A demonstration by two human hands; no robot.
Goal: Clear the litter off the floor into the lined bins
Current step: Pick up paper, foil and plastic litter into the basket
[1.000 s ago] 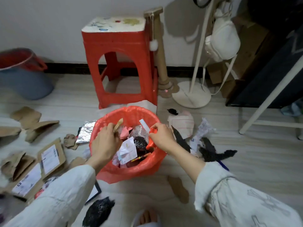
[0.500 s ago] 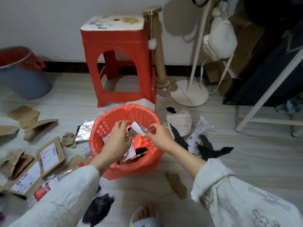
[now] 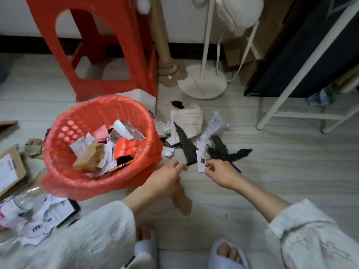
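Pinching a small white paper slip (image 3: 201, 164) by its lower edge, the right hand (image 3: 221, 174) holds something light and limp, while just beside it the left hand (image 3: 167, 176) nips a thin black strip (image 3: 191, 163); the red lined bin (image 3: 101, 144) sits beyond the left hand, printing unreadable.

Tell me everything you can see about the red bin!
The red bin is a round plastic basket with holes in its wall, lined with a thin red bag that folds over the rim and bunches up outside. It stands upright on the pale floor in front of the red stool. Inside lie torn paper, crumpled brown card, a red scrap, foil and a pencil. Neither hand touches it.
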